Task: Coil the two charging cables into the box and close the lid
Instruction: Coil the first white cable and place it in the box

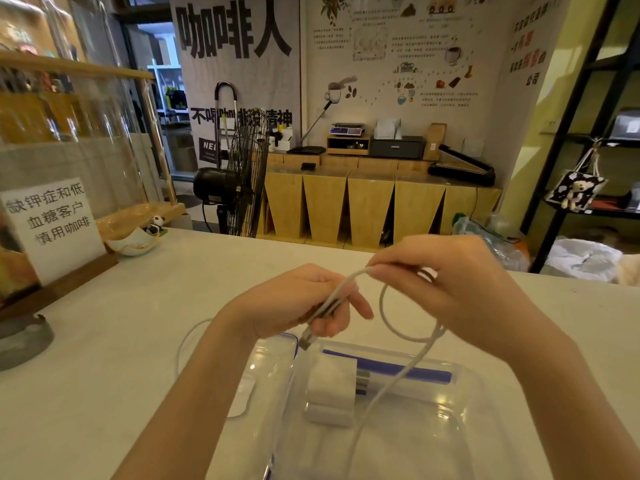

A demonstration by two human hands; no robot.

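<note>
A white charging cable [391, 327] hangs in a loop between both hands above an open clear plastic box [485, 403]. My left hand [294, 306] is closed around the cable near its metal plug, which points down at the box's near-left rim. My right hand [446, 275] pinches the cable higher up, and the rest trails down across the box. A second white cable [185, 344] lies on the counter left of my left forearm. The clear lid [266, 372] with blue trim lies left of the box, partly under my arm.
Inside the box sit a white rectangular block [332, 386] and a blue-edged strip [398, 368]. A framed paper sign [52, 223], a small dish [135, 242] and a grey ashtray [24, 341] stand on the counter's left side. A fan and wooden cabinets are beyond the counter.
</note>
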